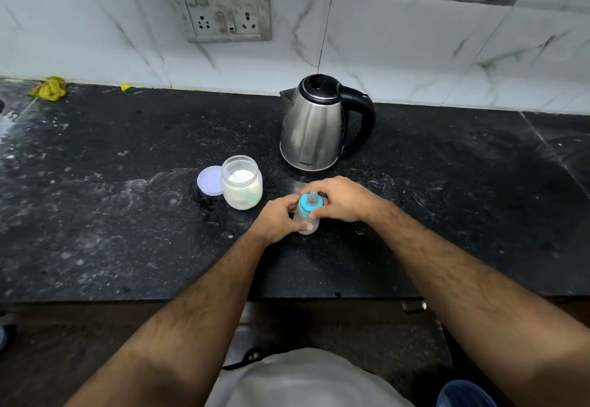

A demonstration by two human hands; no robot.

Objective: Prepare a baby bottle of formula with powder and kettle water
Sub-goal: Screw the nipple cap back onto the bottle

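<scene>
A small clear baby bottle (308, 219) with a blue collar and clear teat stands on the black counter (127, 215). My left hand (278, 219) grips the bottle's body from the left. My right hand (343, 199) holds the blue collar (307, 205) from the right, fingers curled round it. An open clear jar of white powder (242, 183) stands just left of the bottle, its lilac lid (209, 180) lying beside it. The steel kettle (314, 125) with a black handle stands behind the bottle, lid open.
A tiled wall with a socket plate (220, 4) rises behind the counter. A yellow cloth (49, 88) lies at the back left. The counter's front edge runs below my forearms. A blue container (463, 394) shows at the bottom right.
</scene>
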